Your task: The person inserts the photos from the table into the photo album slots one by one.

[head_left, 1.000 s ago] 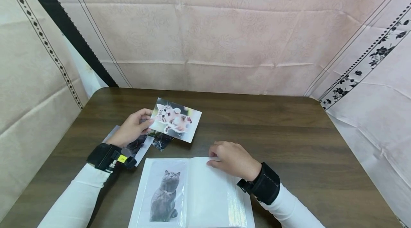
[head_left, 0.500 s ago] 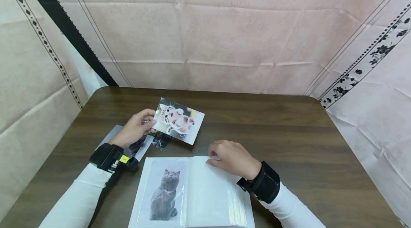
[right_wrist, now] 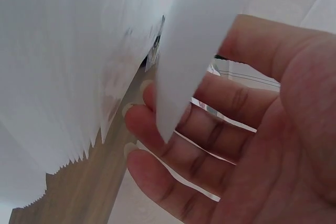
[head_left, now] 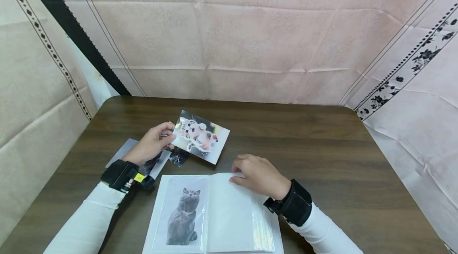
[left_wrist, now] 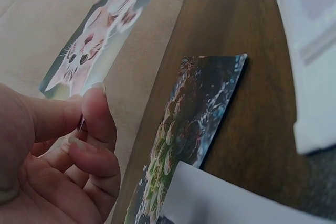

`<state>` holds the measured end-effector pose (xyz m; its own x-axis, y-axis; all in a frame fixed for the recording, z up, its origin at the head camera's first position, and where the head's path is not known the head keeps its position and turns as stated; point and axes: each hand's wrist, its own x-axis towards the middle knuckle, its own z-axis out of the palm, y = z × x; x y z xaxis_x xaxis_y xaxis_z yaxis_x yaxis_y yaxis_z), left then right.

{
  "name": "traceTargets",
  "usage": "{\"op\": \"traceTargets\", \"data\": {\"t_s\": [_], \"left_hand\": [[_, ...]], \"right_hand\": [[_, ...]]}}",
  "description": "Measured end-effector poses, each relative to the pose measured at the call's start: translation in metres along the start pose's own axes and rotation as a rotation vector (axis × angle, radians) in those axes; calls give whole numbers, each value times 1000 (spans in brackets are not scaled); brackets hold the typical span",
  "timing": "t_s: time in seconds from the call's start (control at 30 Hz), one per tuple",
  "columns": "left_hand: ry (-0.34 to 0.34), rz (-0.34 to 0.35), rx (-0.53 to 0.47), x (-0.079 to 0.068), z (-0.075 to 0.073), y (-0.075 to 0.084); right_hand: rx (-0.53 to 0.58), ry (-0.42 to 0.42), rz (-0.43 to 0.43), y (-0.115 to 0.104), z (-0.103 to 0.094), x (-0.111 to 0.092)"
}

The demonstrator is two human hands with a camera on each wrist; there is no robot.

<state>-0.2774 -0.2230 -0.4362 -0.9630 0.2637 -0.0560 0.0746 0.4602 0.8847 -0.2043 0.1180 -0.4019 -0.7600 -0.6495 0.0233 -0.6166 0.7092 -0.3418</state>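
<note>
My left hand (head_left: 153, 144) pinches the left edge of a kitten photo (head_left: 201, 136) between thumb and fingers, holding it tilted above the table. In the left wrist view, the same kitten photo (left_wrist: 97, 35) rises from the fingertips. A photo album (head_left: 157, 222) lies open at the front, with a grey cat photo (head_left: 184, 218) in its left page. At the top of the right-hand side, my right hand (head_left: 262, 178) grips a white album page (head_left: 230, 214). The right wrist view shows that page (right_wrist: 186, 61) between thumb and fingers, its corner lifted from the other leaves.
More photos lie on the brown table (head_left: 322, 146) by my left hand. One is a dark photo (left_wrist: 194, 114) with green and blue tones; a pale-bordered photo (head_left: 123, 150) is partly under the left wrist. Pale patterned cloth (head_left: 232, 47) hangs behind the table.
My left hand has shifted slightly to the right with the kitten photo. The right hand stays at the top of the album page, nearly unmoved.
</note>
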Motion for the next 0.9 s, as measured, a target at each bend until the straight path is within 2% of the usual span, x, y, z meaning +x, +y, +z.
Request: {"op": "traceTargets", "data": {"t_s": [0.3,0.63,0.9], "left_hand": [[-5,7,5,0,1,-1],[-13,6,-22,1,2,-3],[-14,18,-30,3,5,-5]], "right_hand": [[17,5,9,0,2,1],[47,19,105,4,6,4],[129,-46,101,13,2,3]]}}
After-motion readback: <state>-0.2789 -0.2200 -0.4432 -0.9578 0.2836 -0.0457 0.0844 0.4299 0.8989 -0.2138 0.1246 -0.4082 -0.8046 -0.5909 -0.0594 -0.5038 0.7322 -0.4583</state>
